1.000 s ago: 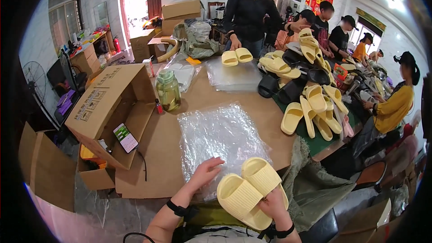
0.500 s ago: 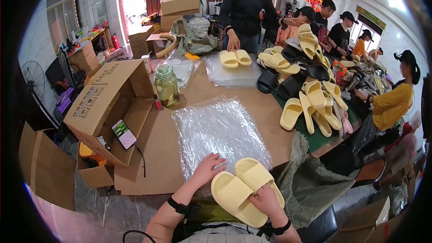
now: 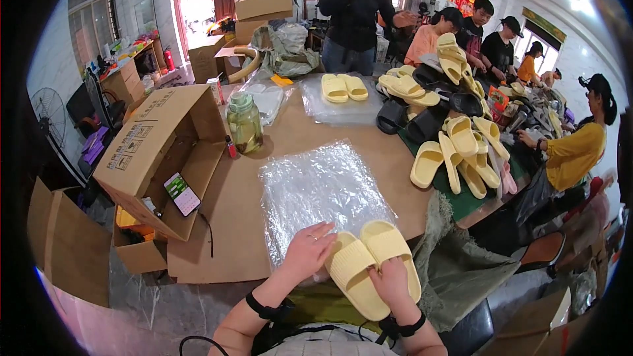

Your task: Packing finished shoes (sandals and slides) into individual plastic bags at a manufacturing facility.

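A pair of pale yellow slippers with ribbed straps is gripped by my right hand, its fingers closed around their inner edges. The slippers tilt over the table's near edge, side by side. My left hand is open, fingers stretched out over the near part of a stack of clear plastic bags. Its fingertips come close to the left slipper's strap; whether they touch it cannot be made out. The bags lie flat and wrinkled on the cardboard-covered table.
A heap of yellow and black slippers covers the right side. Leftward stand an open carton holding a phone, and a glass jar. Another yellow pair rests on bags opposite, before a standing person. Grey-green sacking hangs nearby.
My right hand has shifted the slippers slightly right and up the picture. My left hand has also moved a little rightward. Across the table, the person has raised a hand to the face.
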